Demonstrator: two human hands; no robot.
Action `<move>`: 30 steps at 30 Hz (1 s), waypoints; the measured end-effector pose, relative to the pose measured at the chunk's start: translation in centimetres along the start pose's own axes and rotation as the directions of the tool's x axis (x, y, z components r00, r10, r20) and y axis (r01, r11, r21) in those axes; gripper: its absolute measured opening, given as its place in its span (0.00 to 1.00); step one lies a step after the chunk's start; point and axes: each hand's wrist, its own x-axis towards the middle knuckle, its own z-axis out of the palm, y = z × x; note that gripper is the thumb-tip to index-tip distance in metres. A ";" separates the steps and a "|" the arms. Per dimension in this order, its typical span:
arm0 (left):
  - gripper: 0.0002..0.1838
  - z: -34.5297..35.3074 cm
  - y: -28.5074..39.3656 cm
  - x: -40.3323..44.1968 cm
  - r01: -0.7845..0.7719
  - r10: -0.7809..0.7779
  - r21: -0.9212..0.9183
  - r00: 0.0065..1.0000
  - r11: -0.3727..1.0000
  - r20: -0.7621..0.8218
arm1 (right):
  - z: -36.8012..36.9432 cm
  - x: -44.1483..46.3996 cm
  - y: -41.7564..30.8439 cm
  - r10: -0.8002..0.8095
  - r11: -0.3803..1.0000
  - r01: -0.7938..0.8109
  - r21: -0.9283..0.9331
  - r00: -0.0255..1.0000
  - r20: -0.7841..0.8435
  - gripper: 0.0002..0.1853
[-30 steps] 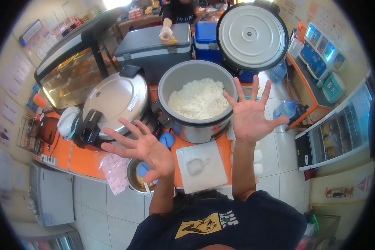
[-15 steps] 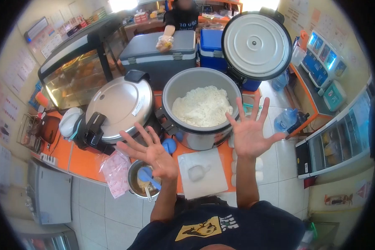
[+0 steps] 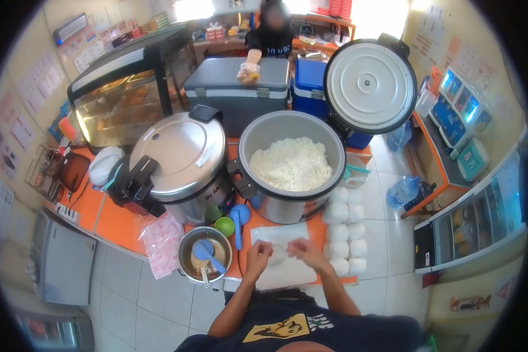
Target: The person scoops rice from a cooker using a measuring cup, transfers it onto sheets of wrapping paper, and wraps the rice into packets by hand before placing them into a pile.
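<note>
My left hand (image 3: 259,257) and my right hand (image 3: 303,252) are low over a white sheet (image 3: 287,277) on the orange counter. The fingers of both are drawn together. A pale, see-through item (image 3: 280,253) shows faintly between them; whether either hand grips it is unclear. Beyond the sheet stands an open cooker (image 3: 284,206) with white rice (image 3: 292,164) inside. Left of my hands, a metal bowl (image 3: 185,260) holds a blue scoop (image 3: 203,250). Another blue scoop (image 3: 239,216) and a green cup (image 3: 224,225) lie behind it.
Wrapped white portions (image 3: 338,233) line the counter's right edge. A closed cooker (image 3: 179,155) stands left, beside a pink-printed plastic packet (image 3: 161,243). Behind are a grey cooler (image 3: 237,79), a blue cooler (image 3: 309,79) and a display case (image 3: 123,105). A co-worker's gloved hand (image 3: 249,73) rests on the grey cooler.
Both my hands have come down from raised, with fingers spread, to the white sheet, and their fingers have closed. The green cup and the wrapped portions show more fully. The view has shifted.
</note>
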 end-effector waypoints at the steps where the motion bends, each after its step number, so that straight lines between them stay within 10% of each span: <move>1: 0.11 -0.3 -1.1 -0.2 0.051 -0.065 0.103 0.988 0.993 0.137 | 0.2 -0.1 0.0 -0.007 1.000 0.007 -0.009 1.000 0.010 0.17; 3: 0.14 -1.0 -3.2 -0.4 0.062 -0.098 0.182 0.975 0.981 0.197 | 1.1 0.0 -0.5 0.178 0.979 -0.169 -0.112 0.981 0.081 0.16; 8: 0.14 -2.7 -5.4 -0.8 -0.046 -0.055 0.311 0.950 0.949 0.307 | 9.7 7.8 -16.1 -0.507 0.798 0.570 -0.196 0.810 0.294 0.16; 9: 0.14 -2.8 -4.3 -1.1 -0.025 -0.066 0.306 0.957 0.952 0.282 | 12.4 10.0 -18.9 -0.546 0.838 0.521 0.165 0.787 0.287 0.19; 11: 0.15 -3.0 0.1 -1.4 -0.020 -0.032 0.232 0.976 0.972 0.215 | 16.0 14.2 -25.7 -0.292 0.953 0.237 0.188 0.880 0.375 0.24; 13: 0.15 -3.1 2.2 -2.0 0.015 -0.048 0.212 0.988 0.977 0.149 | 21.4 17.2 -30.5 -0.406 0.877 0.476 -0.068 0.810 0.424 0.23; 14: 0.16 -3.0 2.7 -2.5 0.052 -0.071 0.193 0.993 0.980 0.093 | 24.2 20.7 -31.8 -0.379 0.874 0.485 -0.040 0.730 0.569 0.34; 20: 0.13 -3.7 2.0 -6.0 0.089 -0.089 0.027 0.996 0.996 0.025 | 34.3 28.6 -38.1 -0.118 0.906 0.318 -0.280 0.824 0.554 0.20; 24: 0.13 -4.5 -1.1 -7.8 0.234 -0.234 -0.031 0.972 0.972 0.012 | 31.7 23.3 -35.4 -0.300 0.836 0.517 -0.181 0.708 0.639 0.15; 26: 0.13 -4.6 -3.0 -7.9 0.232 -0.230 -0.054 0.972 0.971 0.055 | 28.7 21.7 -27.0 -0.313 0.878 0.459 0.136 0.338 0.888 0.17; 27: 0.13 -4.6 -4.1 -7.4 0.232 -0.226 -0.080 0.971 0.969 0.082 | 22.9 14.3 -27.1 -0.166 0.794 0.593 -0.130 0.418 0.893 0.18; 28: 0.13 -4.5 -5.6 -7.0 0.213 -0.205 -0.088 0.975 0.973 0.090 | 20.5 15.8 -19.4 -0.175 0.783 0.620 0.048 0.146 0.974 0.22; 30: 0.14 -4.1 -8.0 -5.6 0.113 -0.128 0.119 0.983 0.986 0.128 | 11.8 9.1 -12.4 -0.043 0.917 0.380 -0.124 0.401 0.915 0.22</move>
